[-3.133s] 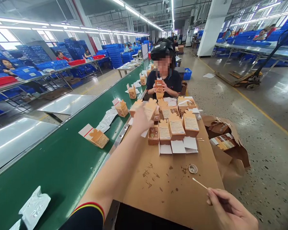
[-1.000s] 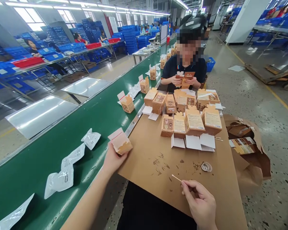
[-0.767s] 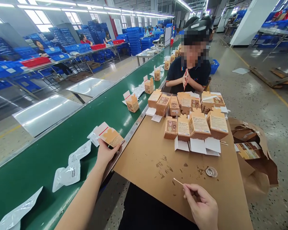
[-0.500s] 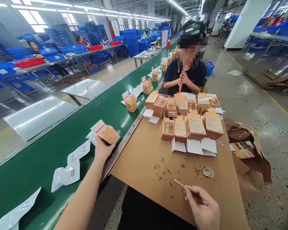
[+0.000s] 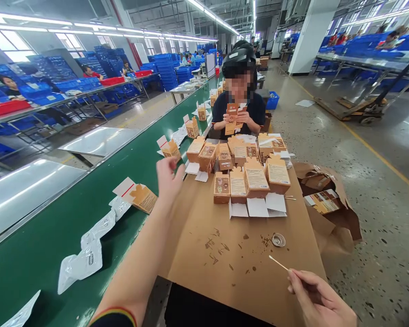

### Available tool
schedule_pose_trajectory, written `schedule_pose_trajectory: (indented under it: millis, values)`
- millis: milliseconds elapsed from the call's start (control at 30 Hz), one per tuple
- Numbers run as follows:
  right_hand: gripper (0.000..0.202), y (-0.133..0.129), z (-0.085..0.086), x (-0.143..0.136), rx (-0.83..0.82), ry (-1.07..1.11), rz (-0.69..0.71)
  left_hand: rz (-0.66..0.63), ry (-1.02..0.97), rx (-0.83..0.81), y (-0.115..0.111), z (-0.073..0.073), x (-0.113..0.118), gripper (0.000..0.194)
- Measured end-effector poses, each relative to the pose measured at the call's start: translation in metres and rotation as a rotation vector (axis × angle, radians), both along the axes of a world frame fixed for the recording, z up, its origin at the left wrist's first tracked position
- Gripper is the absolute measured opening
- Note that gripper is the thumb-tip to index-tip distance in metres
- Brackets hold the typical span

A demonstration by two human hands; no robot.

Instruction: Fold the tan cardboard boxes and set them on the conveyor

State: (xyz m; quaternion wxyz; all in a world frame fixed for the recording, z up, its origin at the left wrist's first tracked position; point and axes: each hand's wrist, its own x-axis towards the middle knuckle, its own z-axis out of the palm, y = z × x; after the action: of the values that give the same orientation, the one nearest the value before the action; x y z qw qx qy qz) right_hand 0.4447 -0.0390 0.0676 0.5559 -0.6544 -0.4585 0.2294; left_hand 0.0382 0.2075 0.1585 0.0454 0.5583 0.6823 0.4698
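Observation:
My left hand [image 5: 169, 178] hovers over the seam between the belt and the cardboard-covered table, fingers apart and holding nothing. Just left of its wrist a brown carton [image 5: 143, 198] with its white flap raised lies tilted on the belt. Past my fingertips stands another open carton [image 5: 171, 150]. My right hand [image 5: 318, 293] pinches a cotton swab [image 5: 278, 262] low over the table's near right side. Ahead of the swab's tip sits a small clear dish [image 5: 278, 240], with dark wet marks on the cardboard [image 5: 221, 227] around it. Several brown cartons [image 5: 256, 178] are grouped at the table's far half.
The green conveyor belt [image 5: 98, 204] runs along the left, carrying silvery pouches [image 5: 82, 263] and more cartons. Across the table a person [image 5: 238, 104] holds a brown carton piece [image 5: 232, 119]. A large paper bag [image 5: 337, 227] stands on the floor at right.
My left hand has let go of the carton on the belt and moved forward and right. My right hand with the swab has shifted right. The person opposite has opened out the carton piece.

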Motion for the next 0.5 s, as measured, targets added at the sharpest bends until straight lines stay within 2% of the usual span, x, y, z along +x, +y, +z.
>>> schedule_pose_trajectory:
  millis: [67,100,133,200,333,433,500]
  values:
    - [0.052,0.007,0.006,-0.004,0.057,0.003,0.051,-0.064,0.172,-0.201,0.061,0.027,0.033,0.05]
    - [0.052,0.01,0.008,-0.007,0.086,0.006,0.073,-0.076,0.243,-0.3,0.085,0.036,0.049,0.056]
    - [0.052,0.011,0.01,-0.01,0.108,0.01,0.088,-0.083,0.295,-0.379,0.104,0.041,0.063,0.063]
    - [0.051,0.01,0.011,-0.012,0.124,0.018,0.079,-0.103,0.347,-0.469,0.126,0.042,0.086,0.076]
    - [0.046,0.002,0.009,-0.009,0.103,0.01,0.046,-0.136,0.393,-0.534,0.129,0.03,0.103,0.09]
    - [0.049,-0.002,0.009,-0.004,0.088,-0.017,-0.037,-0.122,0.408,-0.562,0.118,0.032,0.094,0.091]
    - [0.05,-0.003,0.01,0.0,0.072,-0.027,-0.079,-0.107,0.391,-0.548,0.103,0.038,0.079,0.096]
